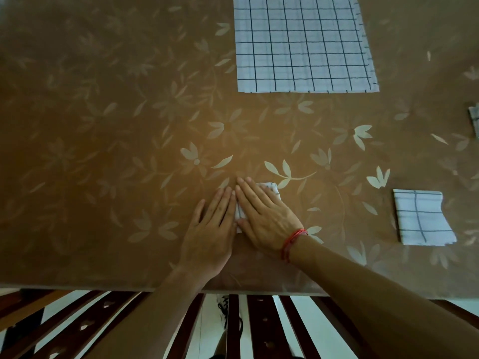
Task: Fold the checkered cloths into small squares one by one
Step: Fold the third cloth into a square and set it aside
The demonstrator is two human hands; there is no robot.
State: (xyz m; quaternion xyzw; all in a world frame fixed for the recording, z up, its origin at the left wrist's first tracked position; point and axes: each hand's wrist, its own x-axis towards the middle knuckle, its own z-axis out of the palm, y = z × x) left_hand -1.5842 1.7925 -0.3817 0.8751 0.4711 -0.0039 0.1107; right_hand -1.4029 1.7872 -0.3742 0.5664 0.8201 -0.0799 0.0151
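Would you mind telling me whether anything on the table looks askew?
The folded cloth on the right is skewed: its edges slant rather than forming a neat square. The unfolded cloth lies flat.

Woven checked cloth (303,42), matt; glossy, smooth floral table cover (129,151); dark wooden slats (261,325) below

dim, warm-toned view with wide-angle bending

the scene is dim overall, with a soft brighter patch on the table (155,164) near the middle and darkening toward the left edge and corners. the large checkered cloth (303,45) at the top looks bluish-white and fairly crisp. faint soft shadows lie under both hands. straight edges bow outward toward the borders. the pale floor (207,332) below the table edge is brighter, and the top left corner is hazy.
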